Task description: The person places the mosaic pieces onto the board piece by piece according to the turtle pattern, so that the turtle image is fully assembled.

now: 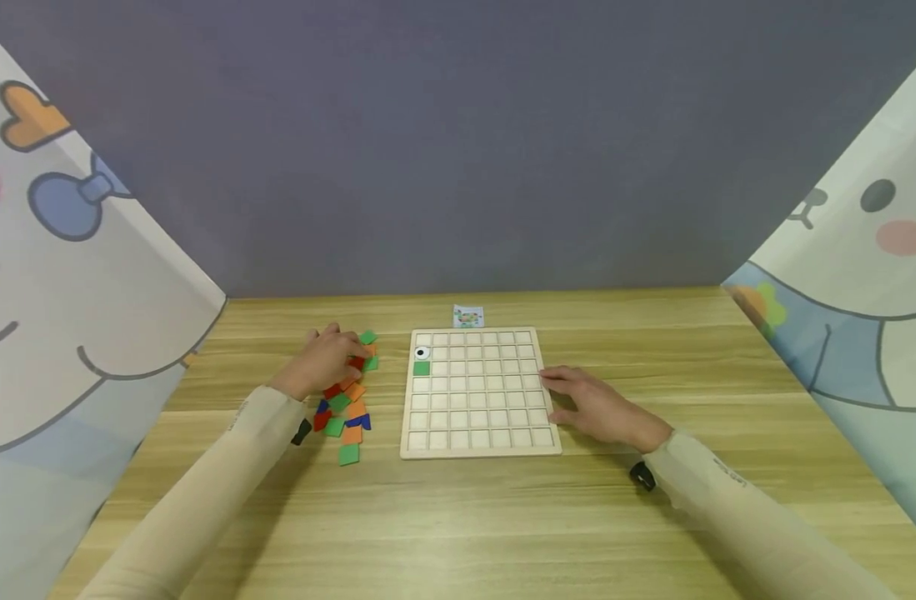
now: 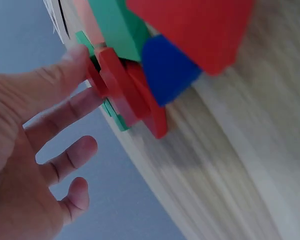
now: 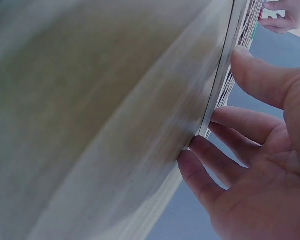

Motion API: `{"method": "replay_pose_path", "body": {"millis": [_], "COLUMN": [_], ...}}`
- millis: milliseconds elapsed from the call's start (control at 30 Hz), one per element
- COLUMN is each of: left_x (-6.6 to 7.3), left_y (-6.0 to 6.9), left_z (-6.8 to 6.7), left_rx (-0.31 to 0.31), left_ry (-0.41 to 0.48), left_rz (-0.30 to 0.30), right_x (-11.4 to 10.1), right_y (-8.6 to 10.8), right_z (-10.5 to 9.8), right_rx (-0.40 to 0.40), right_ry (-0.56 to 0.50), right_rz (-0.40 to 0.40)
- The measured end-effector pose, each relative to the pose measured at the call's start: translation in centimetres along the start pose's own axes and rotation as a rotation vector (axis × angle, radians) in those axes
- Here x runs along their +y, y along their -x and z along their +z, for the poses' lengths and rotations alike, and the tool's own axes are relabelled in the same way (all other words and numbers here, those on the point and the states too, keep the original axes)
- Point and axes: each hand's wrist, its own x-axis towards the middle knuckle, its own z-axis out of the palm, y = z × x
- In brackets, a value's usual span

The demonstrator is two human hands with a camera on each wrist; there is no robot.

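Observation:
My left hand (image 1: 324, 362) is over the pile of coloured tiles left of the wooden grid board (image 1: 407, 417). In the left wrist view, the thumb and index finger of that hand (image 2: 35, 130) pinch a red tile (image 2: 95, 80); its other fingers are bent clear of the pile. My right hand (image 1: 596, 406) rests at the board's right edge, thumb and fingertips touching it, as the right wrist view also shows with the hand (image 3: 260, 155) beside the board's rim (image 3: 221, 75). A white eye tile (image 1: 422, 353) lies in the board's left column, directly above a green tile (image 1: 422, 368).
Loose green (image 1: 348, 454), orange (image 1: 352, 435), red and blue tiles lie on the wood-grain table (image 1: 458, 525). A small printed card (image 1: 468, 317) lies behind the board. A grey panel (image 1: 458, 167) stands at the back, with cartoon-printed panels on both sides.

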Motion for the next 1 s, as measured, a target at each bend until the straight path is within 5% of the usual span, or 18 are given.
{"method": "replay_pose_path", "body": {"millis": [467, 700, 867, 1000], "left_x": [0.6, 3.4, 5.7, 7.1], "left_y": [-0.8, -2.9, -5.1, -6.5], "left_z": [0.2, -0.5, -0.2, 0.2], "left_rx": [0.037, 0.152, 0.121, 0.063], "left_ry": [0.022, -0.022, 0.004, 0.018], "left_rz": [0.003, 0.217, 0.326, 0.355], "right_x": [0.0, 0.0, -0.1, -0.3], "right_y": [0.0, 0.1, 0.1, 0.1], "right_z": [0.0, 0.0, -0.1, -0.2], "right_rx": [0.006, 0.007, 0.001, 0.000], "right_ry": [-0.003, -0.005, -0.006, -0.008], "right_rz": [-0.005, -0.001, 0.004, 0.003]}}
